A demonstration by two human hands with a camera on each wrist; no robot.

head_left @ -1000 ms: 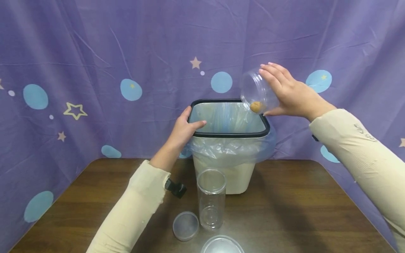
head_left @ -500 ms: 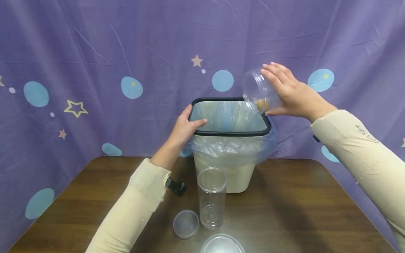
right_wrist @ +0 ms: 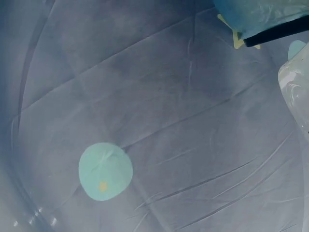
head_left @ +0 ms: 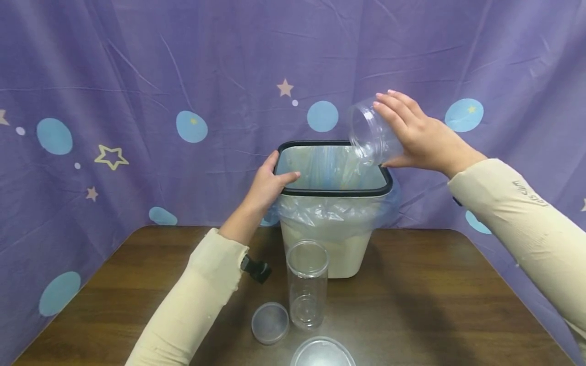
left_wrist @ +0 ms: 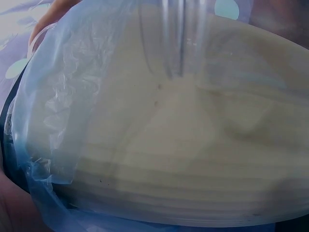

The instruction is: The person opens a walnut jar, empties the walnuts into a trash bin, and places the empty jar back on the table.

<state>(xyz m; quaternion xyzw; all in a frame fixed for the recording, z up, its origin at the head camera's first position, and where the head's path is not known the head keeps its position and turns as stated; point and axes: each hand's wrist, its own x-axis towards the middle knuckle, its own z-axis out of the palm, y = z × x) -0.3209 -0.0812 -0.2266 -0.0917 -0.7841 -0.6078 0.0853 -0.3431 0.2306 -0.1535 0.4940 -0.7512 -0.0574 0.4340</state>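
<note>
In the head view a cream trash can point(head_left: 331, 254) stands at the middle, its black rim point(head_left: 334, 193) over a blue plastic liner point(head_left: 339, 218). My left hand point(head_left: 267, 183) grips that rim at the left corner, thumb on the inner side. Above the right side of the opening, my right hand point(head_left: 418, 134) holds a clear plastic jar point(head_left: 373, 132) around its body. The jar is tipped sideways, mouth facing left and down, and no contents show in it. The bottom of the can is hidden. The right wrist view shows only part of the jar point(right_wrist: 294, 82) at its edge.
A tall clear jar point(head_left: 308, 290) stands upright and uncovered before the can. Beside it lie a small round lid point(head_left: 270, 324) and a larger lid point(head_left: 322, 353), on the brown wooden table point(head_left: 421, 305). A purple patterned curtain point(head_left: 229, 61) hangs behind.
A small round brown piece inside the tipped jar slid about and is now out of sight. The jar swung slightly right, then back left. The left hand kept its hold on the rim.
</note>
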